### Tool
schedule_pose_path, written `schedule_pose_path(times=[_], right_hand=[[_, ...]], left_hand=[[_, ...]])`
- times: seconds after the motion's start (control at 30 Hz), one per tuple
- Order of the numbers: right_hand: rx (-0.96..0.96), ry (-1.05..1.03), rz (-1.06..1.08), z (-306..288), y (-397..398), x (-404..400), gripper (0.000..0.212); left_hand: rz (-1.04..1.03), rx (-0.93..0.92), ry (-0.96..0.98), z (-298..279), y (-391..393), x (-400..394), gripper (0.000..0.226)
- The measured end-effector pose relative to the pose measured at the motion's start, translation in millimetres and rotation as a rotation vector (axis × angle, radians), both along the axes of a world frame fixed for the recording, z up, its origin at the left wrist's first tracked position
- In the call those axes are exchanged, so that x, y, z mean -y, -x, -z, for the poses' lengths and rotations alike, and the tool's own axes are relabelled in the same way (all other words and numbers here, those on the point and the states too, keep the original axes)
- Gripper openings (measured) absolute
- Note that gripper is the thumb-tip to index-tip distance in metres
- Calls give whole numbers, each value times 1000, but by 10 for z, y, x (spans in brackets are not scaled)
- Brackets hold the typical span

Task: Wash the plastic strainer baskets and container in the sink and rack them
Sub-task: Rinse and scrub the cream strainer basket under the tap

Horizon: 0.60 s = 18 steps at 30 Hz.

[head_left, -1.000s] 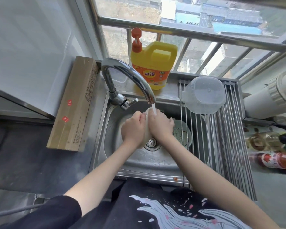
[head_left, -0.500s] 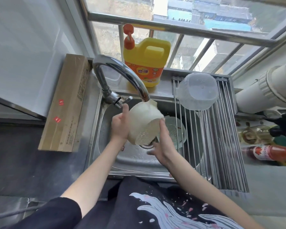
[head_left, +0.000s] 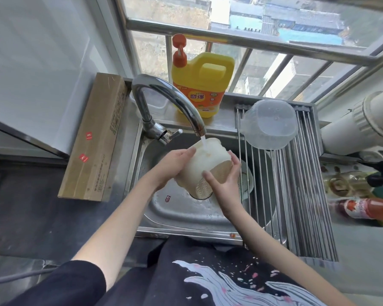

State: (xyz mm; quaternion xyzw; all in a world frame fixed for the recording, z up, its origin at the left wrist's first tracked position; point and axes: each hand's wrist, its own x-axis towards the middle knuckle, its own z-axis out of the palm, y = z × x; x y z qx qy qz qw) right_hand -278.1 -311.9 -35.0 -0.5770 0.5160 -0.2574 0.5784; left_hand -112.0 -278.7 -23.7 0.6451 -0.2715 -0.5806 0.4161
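Observation:
A cream plastic strainer basket (head_left: 205, 166) is tilted under the running tap (head_left: 199, 127), its perforated bottom facing me. My left hand (head_left: 173, 166) holds its left side, and my right hand (head_left: 222, 184) cups its perforated bottom from the right, thumb across the mesh. Water streams onto the basket's upper rim. A second, greenish strainer (head_left: 247, 180) lies in the steel sink (head_left: 177, 208), mostly hidden behind my right hand. A clear plastic container (head_left: 270, 124) sits upside down on the roll-up steel rack (head_left: 305, 195).
A yellow detergent jug (head_left: 202, 85) with an orange pump stands on the ledge behind the tap. A long cardboard box (head_left: 95, 138) lies left of the sink. A white pipe (head_left: 363, 122) and bottles (head_left: 367, 208) are at the right.
The basket was lifted from low in the sink up to the spout and tilted. My right hand moved from below it up onto its perforated bottom.

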Motion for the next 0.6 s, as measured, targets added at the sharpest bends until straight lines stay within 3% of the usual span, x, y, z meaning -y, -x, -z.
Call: schedule_pose_path(times=[0.1,0.23,0.33,0.4,0.53,0.6], right_hand=[[-62,82,-43,-51,9,47,106],[-468,647,-384,-161,-43,137,83],[-581,889,-630,-155,-114,-23,72],[-640,924,-637,-111,-89,34,67],[-788,609,-433,-82,-59,213,73],[-810,684,-476,-57,-27,130,72]], left_hand=[[-102,154,131,6,83,28,54],[-192,328,163,35,149,33,50],[-260,440,101,29,213,73,53],[-292,572,42,38,242,62,60],[-372,720,-13,96,217,-14,64],[-360,752,12,107,184,-43,64]])
